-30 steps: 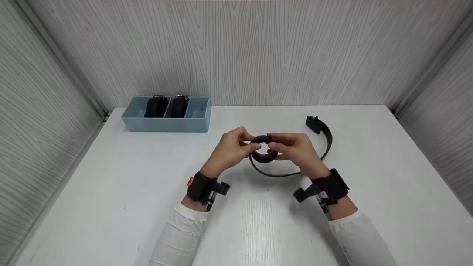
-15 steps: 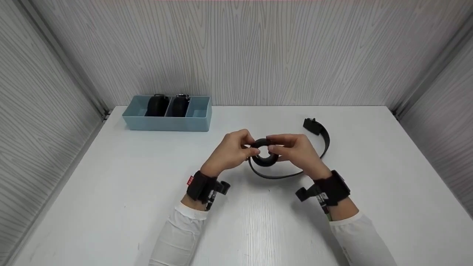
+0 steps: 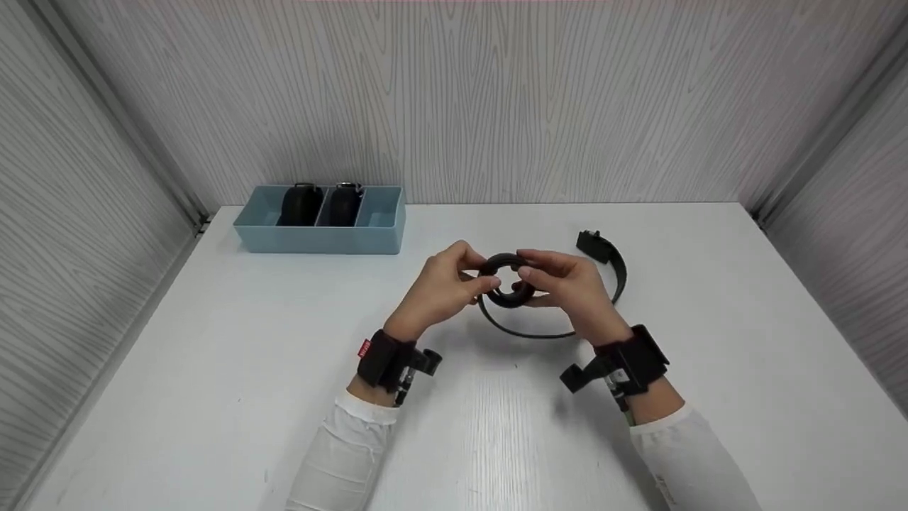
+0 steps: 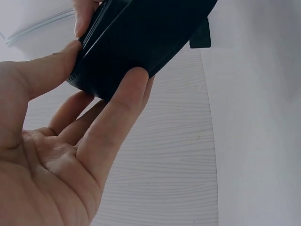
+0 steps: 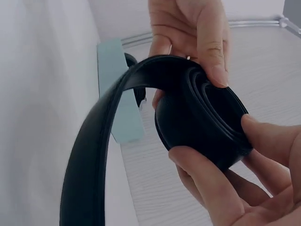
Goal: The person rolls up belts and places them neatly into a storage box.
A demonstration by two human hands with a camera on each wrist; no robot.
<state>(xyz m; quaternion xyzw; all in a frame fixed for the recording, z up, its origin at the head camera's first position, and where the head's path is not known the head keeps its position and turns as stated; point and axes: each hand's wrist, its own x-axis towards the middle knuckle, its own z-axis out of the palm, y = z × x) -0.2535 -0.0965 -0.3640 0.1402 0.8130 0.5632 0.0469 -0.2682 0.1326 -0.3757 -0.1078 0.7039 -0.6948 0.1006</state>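
A black leather belt [image 3: 508,301] is partly rolled into a ring-shaped coil between both hands, above the middle of the table. My left hand [image 3: 443,285] pinches the coil's left side between thumb and fingers. On its right side, my right hand [image 3: 573,287] grips it, thumb on the near edge. In the right wrist view the coil [image 5: 202,120] shows several layers, and a loose strip curves away from it. That loose length loops below the hands and behind the right wrist to the belt's dark buckle end [image 3: 594,245] on the table.
A blue divided box [image 3: 319,240] stands at the back left. Two rolled black belts with metal buckles sit in separate compartments, a left roll [image 3: 301,206] and a right roll [image 3: 345,206]. Wood-grain panels [image 3: 468,99] enclose the white table [image 3: 213,355].
The buckle end has slid left and slightly nearer as the loose length shortens. The coil has turned a little in my fingers, dipping and then rising again.
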